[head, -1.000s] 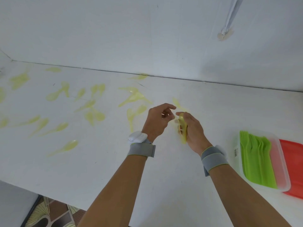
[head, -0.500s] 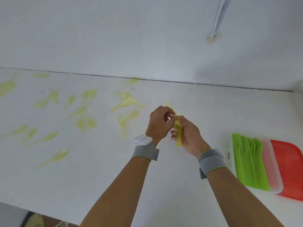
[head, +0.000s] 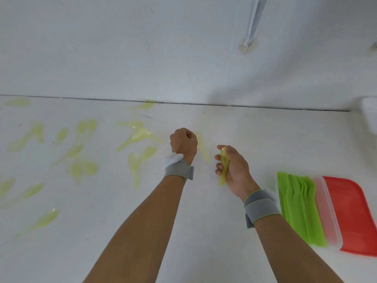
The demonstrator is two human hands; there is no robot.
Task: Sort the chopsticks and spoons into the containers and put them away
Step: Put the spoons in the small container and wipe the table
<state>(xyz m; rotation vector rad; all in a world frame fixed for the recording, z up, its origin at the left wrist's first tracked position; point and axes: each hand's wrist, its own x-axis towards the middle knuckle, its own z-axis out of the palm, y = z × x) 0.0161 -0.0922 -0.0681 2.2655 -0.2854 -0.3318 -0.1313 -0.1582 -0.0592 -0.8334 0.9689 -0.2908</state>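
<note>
White tabletop [head: 204, 231] runs back to a pale wall, and many translucent yellow spoons [head: 140, 137] lie scattered over its left half — blurred, some overlapping. From the head camera, the right hand [head: 234, 168] has its fingers curled round a small stack of yellow spoons [head: 223, 166], held upright above the table. The left hand [head: 183, 142] is curled with its fingertips down at the surface, just beside one loose spoon [head: 203, 148]; whether it pinches anything I cannot tell. Both wrists wear grey bands. At the right a clear container [head: 330, 217] holds bright green utensils [head: 297, 207] — a red lid [head: 355, 217] lies against its far side.
</note>
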